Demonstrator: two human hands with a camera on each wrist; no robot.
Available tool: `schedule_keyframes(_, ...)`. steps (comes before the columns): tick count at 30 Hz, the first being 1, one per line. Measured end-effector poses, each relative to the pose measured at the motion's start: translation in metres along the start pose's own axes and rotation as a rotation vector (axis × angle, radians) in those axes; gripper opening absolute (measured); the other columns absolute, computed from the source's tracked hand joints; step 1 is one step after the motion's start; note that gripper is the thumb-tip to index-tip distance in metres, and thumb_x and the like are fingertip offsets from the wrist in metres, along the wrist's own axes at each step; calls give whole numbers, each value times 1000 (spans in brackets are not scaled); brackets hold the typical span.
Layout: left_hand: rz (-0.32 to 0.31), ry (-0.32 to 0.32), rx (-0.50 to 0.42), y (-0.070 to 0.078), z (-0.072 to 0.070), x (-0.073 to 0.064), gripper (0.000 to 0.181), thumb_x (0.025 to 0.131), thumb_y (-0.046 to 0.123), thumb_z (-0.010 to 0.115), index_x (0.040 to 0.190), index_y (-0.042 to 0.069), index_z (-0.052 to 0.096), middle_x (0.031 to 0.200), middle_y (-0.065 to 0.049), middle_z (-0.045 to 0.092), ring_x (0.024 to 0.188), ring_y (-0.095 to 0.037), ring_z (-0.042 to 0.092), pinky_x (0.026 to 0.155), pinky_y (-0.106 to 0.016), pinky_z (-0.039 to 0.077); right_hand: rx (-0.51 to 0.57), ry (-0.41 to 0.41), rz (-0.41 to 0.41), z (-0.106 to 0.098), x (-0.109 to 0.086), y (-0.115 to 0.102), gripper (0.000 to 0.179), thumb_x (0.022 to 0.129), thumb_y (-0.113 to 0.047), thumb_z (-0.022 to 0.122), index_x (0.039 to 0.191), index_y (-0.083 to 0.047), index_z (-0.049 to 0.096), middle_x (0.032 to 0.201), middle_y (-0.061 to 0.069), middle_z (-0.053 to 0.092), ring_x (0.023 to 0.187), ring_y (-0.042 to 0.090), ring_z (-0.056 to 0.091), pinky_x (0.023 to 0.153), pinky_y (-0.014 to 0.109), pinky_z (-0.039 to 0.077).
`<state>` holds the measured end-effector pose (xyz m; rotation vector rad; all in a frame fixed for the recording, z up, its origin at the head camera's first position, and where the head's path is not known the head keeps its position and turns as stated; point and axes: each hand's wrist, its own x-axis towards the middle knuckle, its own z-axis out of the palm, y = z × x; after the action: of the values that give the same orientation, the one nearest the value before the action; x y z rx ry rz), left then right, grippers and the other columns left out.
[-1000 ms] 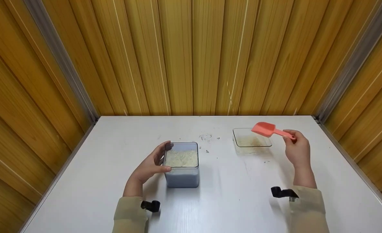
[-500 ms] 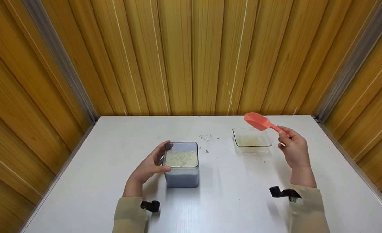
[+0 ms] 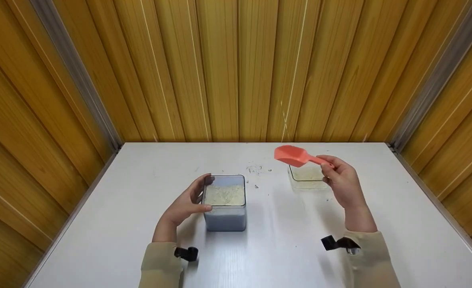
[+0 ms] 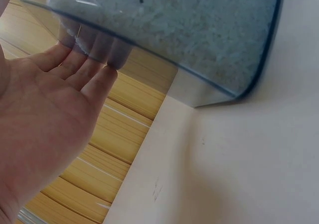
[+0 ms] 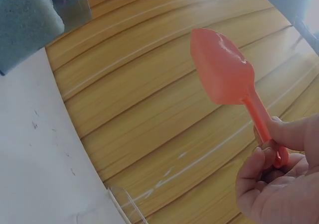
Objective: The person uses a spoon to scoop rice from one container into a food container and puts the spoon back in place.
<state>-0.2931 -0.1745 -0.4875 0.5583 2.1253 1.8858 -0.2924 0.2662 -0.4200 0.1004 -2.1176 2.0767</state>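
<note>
A bluish see-through square container [image 3: 225, 220], nearly full of pale rice-like grains [image 3: 224, 195], stands on the table. My left hand [image 3: 186, 206] grips its left side, thumb on the near side and fingers behind; in the left wrist view the fingers [image 4: 102, 79] lie against its clear wall. My right hand [image 3: 343, 182] pinches the handle of a red scoop [image 3: 291, 156], held in the air with its bowl pointing left. Below the scoop and partly hidden by it and the hand is a low clear glass dish [image 3: 305, 184] with a thin pale layer inside.
The white table [image 3: 267, 248] meets yellow wood-look panels [image 3: 255, 72] at the back and sides. Small dark specks [image 3: 255, 186] are scattered between the two containers.
My right hand has carried the scoop left, from over the dish's right side to beyond its left edge, the bowl first rising, then dropping a little. My left hand and the container stay put.
</note>
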Motion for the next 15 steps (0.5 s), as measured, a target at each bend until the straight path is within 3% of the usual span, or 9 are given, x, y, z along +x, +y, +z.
schedule_keyframes(15,3,4,12,-2,-1,0,110,80,23,89,165,17,20,173,-9,18,163,-31,6,131,-52,9,-183,-99,-69,45,-15,-10,30,102,-9,63,128,4,65,93,-4,59,80,11,49,69,20,50)
